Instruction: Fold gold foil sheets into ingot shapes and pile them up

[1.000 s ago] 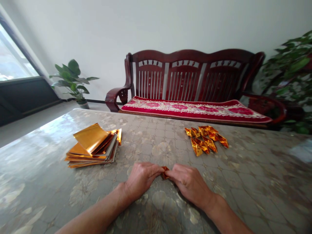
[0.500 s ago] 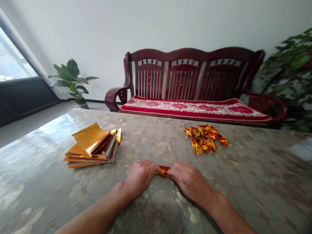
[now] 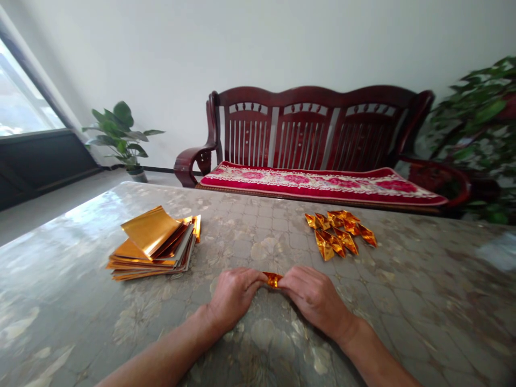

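Note:
A small folded piece of gold foil paper (image 3: 273,279) is pinched at both ends between my two hands, near the middle of the table. My left hand (image 3: 236,294) is closed on its left end, and my right hand (image 3: 314,296) grips the right end. My fingers hide both tips, so only the shiny centre shows. To the left lies a loose stack of gold foil paper sheets (image 3: 151,236), the top ones askew. Beyond my right hand sits a cluster of several folded gold paper ingots (image 3: 341,234).
The table (image 3: 242,226) has a patterned, glossy cover. Behind it stands a dark red wooden bench (image 3: 304,126) with a red floral cushion (image 3: 322,183). Potted plants stand at left (image 3: 121,134) and right (image 3: 479,118). Something clear and whitish (image 3: 500,250) lies at the table's right.
The folded foil paper has tilted slightly between my fingers, its centre now catching more light. Both hands keep their pinch. The whole view has shifted a little.

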